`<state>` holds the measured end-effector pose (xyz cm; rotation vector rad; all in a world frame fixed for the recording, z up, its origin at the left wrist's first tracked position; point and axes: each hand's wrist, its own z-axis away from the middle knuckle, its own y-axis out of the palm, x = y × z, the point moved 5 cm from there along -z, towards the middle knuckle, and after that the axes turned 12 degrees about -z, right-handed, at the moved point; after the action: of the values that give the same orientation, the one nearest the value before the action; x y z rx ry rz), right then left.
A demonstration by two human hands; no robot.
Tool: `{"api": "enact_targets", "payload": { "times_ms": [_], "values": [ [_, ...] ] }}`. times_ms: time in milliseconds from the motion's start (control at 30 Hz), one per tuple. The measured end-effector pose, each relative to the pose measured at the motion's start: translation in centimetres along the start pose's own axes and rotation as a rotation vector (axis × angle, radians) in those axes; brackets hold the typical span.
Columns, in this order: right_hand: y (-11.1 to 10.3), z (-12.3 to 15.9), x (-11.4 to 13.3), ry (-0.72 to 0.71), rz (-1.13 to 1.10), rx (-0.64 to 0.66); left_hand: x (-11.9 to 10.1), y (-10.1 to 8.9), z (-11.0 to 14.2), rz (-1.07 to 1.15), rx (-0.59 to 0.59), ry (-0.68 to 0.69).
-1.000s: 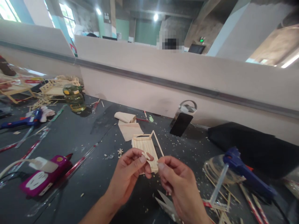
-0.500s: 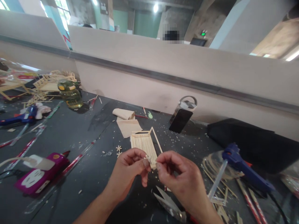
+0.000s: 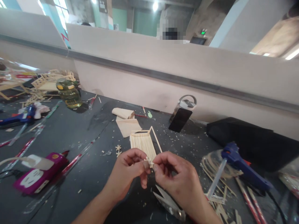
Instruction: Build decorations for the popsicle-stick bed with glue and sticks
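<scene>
The left hand (image 3: pixel 130 168) has its grip pinched on a small spiky star (image 3: pixel 149 160) of pale wooden pieces, in front of a slatted stick model (image 3: pixel 142 144), above the matte black surface (image 3: pixel 98 183). The right hand's (image 3: pixel 178 177) fingertips meet at the star's edge; whether they grasp anything, I cannot tell. Fingers partly cover the star; metal scissors (image 3: pixel 171 206) lie partly hidden.

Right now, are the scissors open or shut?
Open: the scissors show two blades spread apart, with a dark gap between their tips.
</scene>
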<state>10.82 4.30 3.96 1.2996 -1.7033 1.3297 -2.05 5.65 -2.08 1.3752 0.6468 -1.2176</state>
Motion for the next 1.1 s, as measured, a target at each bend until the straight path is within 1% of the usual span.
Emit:
{"api": "enact_targets", "payload": {
  "times_ms": [200, 600, 833, 1000, 1100],
  "values": [
    [-0.04, -0.25, 0.39, 0.013, 0.012, 0.024, 0.08, -0.11, -0.05, -0.030, 0.001, 0.008],
    [-0.12, -0.08, 0.59, -0.024, 0.062, 0.070, 0.10, -0.13, 0.03, -0.069, 0.005, -0.002],
    [-0.05, -0.13, 0.41, 0.020, 0.038, 0.091, 0.12, -0.08, -0.09, -0.080, 0.012, -0.010],
    [-0.06, -0.04, 0.38, 0.021, 0.007, 0.090, -0.02, 0.03, 0.04, -0.053, 0.018, -0.020],
    [-0.31, 0.00, 0.64, 0.044, -0.047, 0.078, -0.10, 0.17, 0.03, 0.009, 0.036, -0.035]
  ]
}}
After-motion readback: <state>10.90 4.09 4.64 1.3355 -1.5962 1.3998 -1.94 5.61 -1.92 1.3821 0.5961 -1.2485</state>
